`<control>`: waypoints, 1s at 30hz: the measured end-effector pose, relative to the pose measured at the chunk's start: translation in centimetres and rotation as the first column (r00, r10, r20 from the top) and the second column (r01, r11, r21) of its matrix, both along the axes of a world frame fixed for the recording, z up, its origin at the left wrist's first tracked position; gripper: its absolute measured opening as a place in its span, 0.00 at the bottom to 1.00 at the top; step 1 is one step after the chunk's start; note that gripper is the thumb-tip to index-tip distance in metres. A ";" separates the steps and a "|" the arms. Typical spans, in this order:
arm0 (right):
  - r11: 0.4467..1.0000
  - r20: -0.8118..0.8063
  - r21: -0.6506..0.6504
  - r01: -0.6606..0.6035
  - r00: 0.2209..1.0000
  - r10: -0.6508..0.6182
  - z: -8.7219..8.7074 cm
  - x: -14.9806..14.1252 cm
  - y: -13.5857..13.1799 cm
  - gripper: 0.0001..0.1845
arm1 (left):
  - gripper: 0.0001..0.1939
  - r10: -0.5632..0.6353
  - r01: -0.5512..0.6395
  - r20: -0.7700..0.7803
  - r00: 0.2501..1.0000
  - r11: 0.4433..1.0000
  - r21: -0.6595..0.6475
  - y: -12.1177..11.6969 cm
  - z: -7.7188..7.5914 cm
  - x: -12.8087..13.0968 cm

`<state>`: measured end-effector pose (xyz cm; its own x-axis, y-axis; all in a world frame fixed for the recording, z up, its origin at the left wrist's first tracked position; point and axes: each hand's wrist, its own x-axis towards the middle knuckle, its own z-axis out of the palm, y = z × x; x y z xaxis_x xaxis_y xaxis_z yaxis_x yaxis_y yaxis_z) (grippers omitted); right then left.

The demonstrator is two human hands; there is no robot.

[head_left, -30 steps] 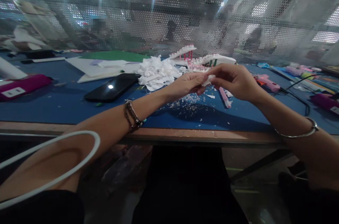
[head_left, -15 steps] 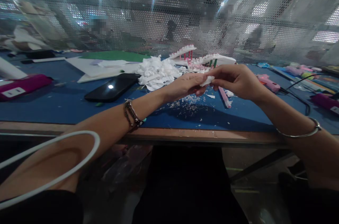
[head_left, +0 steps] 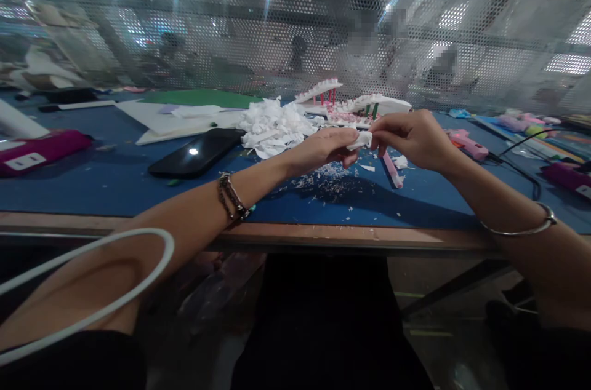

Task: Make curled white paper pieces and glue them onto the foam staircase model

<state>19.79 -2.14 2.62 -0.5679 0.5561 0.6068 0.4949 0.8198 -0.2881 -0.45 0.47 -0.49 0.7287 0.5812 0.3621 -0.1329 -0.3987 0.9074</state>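
Between my hands, above the blue tabletop, is a small white piece (head_left: pixel 360 141) that looks like folded or rolled paper. My left hand (head_left: pixel 330 147) pinches it between thumb and fingers. The fingertips of my right hand (head_left: pixel 409 138) close on its right end. Below them, tiny white and pink scraps (head_left: pixel 330 184) lie scattered. A pink stick-like tool (head_left: pixel 392 170) rests under my right hand, its far end hidden. Left of my hands rises a heap of torn white paper strips (head_left: pixel 274 125).
A black phone (head_left: pixel 196 153) lies left of the heap, near white sheets (head_left: pixel 175 118) and a green sheet (head_left: pixel 203 97). Behind stands a white model with red posts (head_left: pixel 323 95). At right is a pink glue gun (head_left: pixel 468 144) with a black cable. A white cable (head_left: pixel 168 248) loops over my left forearm.
My right hand has shifted slightly right, and more of the white piece shows between the hands. My left hand stays almost where it was.
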 end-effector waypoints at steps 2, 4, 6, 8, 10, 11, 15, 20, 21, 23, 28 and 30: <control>0.999 0.009 0.004 0.032 0.999 -0.032 0.1 0.0 0.0 0.10 | 0.16 -0.005 0.005 0.018 1.000 1.000 -0.002 0.2 -0.1 0.0; 0.998 0.013 0.022 0.059 0.998 -0.059 0.1 -0.1 -0.1 0.11 | 0.16 -0.007 0.007 0.027 1.000 1.000 -0.002 0.4 -0.1 0.0; 0.994 0.020 0.056 0.095 0.995 -0.096 0.1 -0.1 -0.2 0.10 | 0.16 0.016 -0.015 0.029 0.999 1.000 -0.009 0.4 -0.2 0.1; 0.988 0.032 0.084 0.132 0.990 -0.135 0.1 0.0 0.0 0.08 | 0.16 0.040 -0.039 0.037 0.999 0.999 -0.019 0.4 -0.2 0.1; 0.984 0.046 0.089 0.153 0.986 -0.157 0.0 0.2 0.2 0.07 | 0.15 0.039 -0.037 0.051 0.998 0.999 -0.025 0.3 -0.1 0.1; 0.983 0.053 0.087 0.159 0.985 -0.164 -0.1 0.3 0.4 0.08 | 0.15 0.033 -0.032 0.057 0.998 0.999 -0.026 0.2 -0.1 0.1; 0.985 0.085 0.068 0.160 0.983 -0.165 -0.2 0.5 0.8 0.07 | 0.15 0.043 -0.041 0.059 0.997 0.999 -0.020 0.2 -0.1 0.1; 0.988 0.123 0.042 0.149 0.981 -0.153 0.0 0.1 0.2 0.14 | 0.14 0.050 -0.050 0.057 0.997 0.999 -0.010 0.2 0.0 0.1; 0.989 0.109 0.029 0.144 0.983 -0.146 0.1 0.0 0.1 0.16 | 0.14 0.049 -0.049 0.054 0.997 0.999 -0.008 0.2 0.0 0.1; 0.992 0.068 0.019 0.122 0.990 -0.123 0.1 -0.1 0.0 0.17 | 0.12 0.047 -0.047 0.050 0.998 0.999 0.000 0.2 0.0 0.1; 0.998 0.014 0.061 0.012 1.000 -0.013 -0.4 -0.3 0.1 0.14 | 0.14 0.028 -0.028 0.014 1.000 0.999 0.017 0.2 0.0 0.1; 0.999 -0.015 0.016 -0.037 0.999 0.037 -0.5 -0.4 -0.1 0.14 | 0.15 0.023 -0.023 0.005 1.000 1.000 0.016 0.1 0.0 0.1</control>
